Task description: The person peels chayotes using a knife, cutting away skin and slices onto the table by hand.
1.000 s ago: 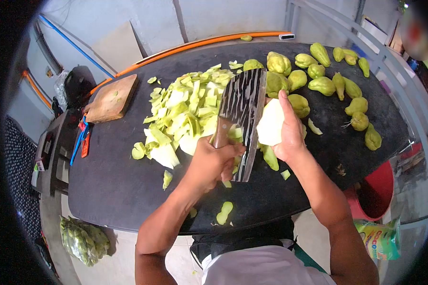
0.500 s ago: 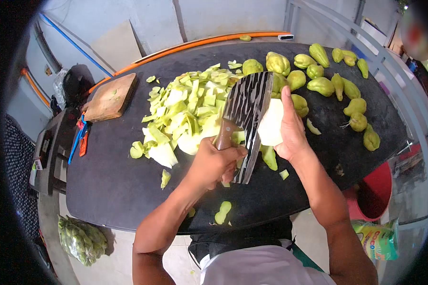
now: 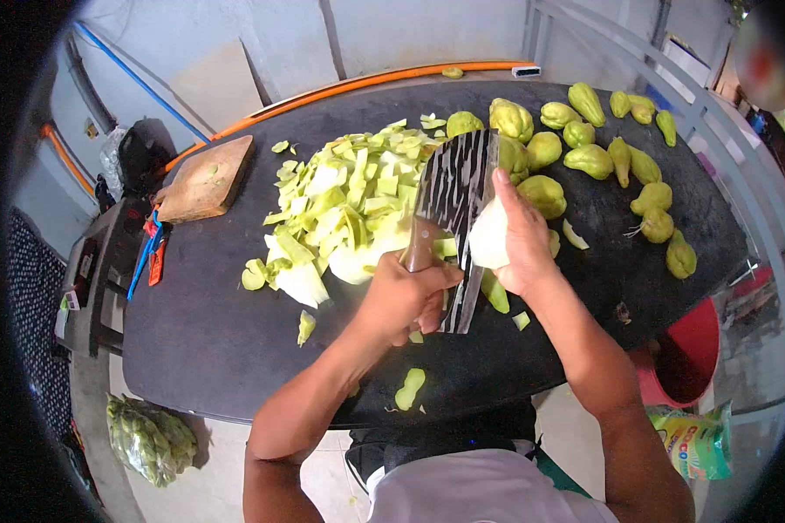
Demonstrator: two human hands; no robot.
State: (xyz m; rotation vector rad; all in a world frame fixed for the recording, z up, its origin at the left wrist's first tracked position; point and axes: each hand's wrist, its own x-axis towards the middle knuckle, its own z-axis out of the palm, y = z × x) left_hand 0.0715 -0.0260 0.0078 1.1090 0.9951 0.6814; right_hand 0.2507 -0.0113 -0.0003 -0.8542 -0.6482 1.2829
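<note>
Where the broad knife stands upright near mid-table, its streaked blade covers part of the heap of cut pieces and some of the whole green fruits behind. Left hand: fingers closed round the knife's brown handle, thumb laid across; the lower fingertips are hard to make out. Right hand: curled round a pale fruit, its far fingers out of sight behind. This fruit is held up over the table, just right of the blade, with its lit side washed almost white. Whether edge and flesh touch cannot be told from this angle.

Heap lies left of the knife, loose bits around its margin; how deep it goes is unclear. One pale slice lies apart, near the table's near edge. Whole fruits spread over the right and far right, some partly masked by blade and right hand.

Board at the left rim, tilted in view. Beside it, something blue and orange hangs at the edge, its kind uncertain. Red tub below right, partly covered by the table; its dark inside cannot be read. Bag on the floor at left, contents greenish, blurred by plastic. Upper right, a smeared patch shows no detail. Both arms and the white shirt run off the bottom; corners fall to black.
</note>
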